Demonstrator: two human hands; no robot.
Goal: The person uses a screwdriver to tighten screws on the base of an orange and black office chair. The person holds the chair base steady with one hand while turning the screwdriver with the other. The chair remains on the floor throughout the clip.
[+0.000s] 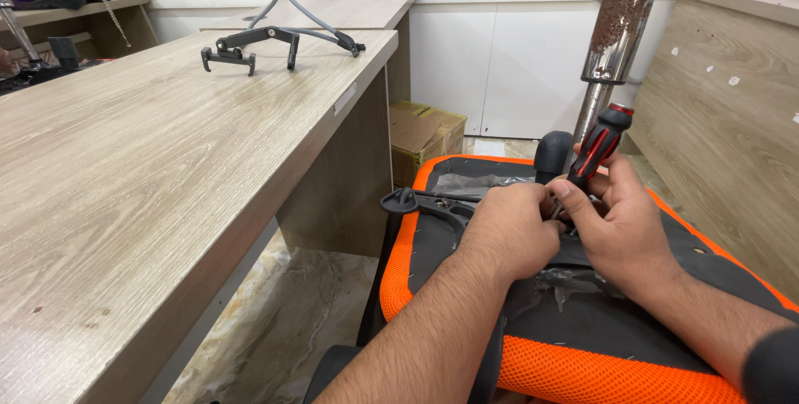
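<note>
Screwdriver [598, 148] with black-and-red grip is sitting at the middle of the upturned chair seat [583, 371], tip buried between the two hands, so the screw itself is not showing. Right hand [620, 233] is wrapping around the lower shaft, fingers clamped on it; left hand [509, 229] is pressing in from the other side, curled at the tip area, touching the right. Whether the left is pinching the shaft or just steadying the plate underneath, cannot tell.

Long axis is running steep, handle end pointing up and to the right toward the rusty chrome column [617, 29], tip pointing down-left into the black underside. Tilted, not plumb.

Risk as I'm judging it: with the tool leaning like that, the tip could cam out of the screw head and skid into the left fingers or tear the black lining, already looking ragged. Both hands crowding the tip is blocking the view of engagement too. The column standing just behind could knock the handle.

Further out: black lever [429, 203] lying on the seat to the left, orange mesh edging, wooden desk [125, 204] alongside with a black bracket part [250, 46], cardboard box [424, 133] on the floor
</note>
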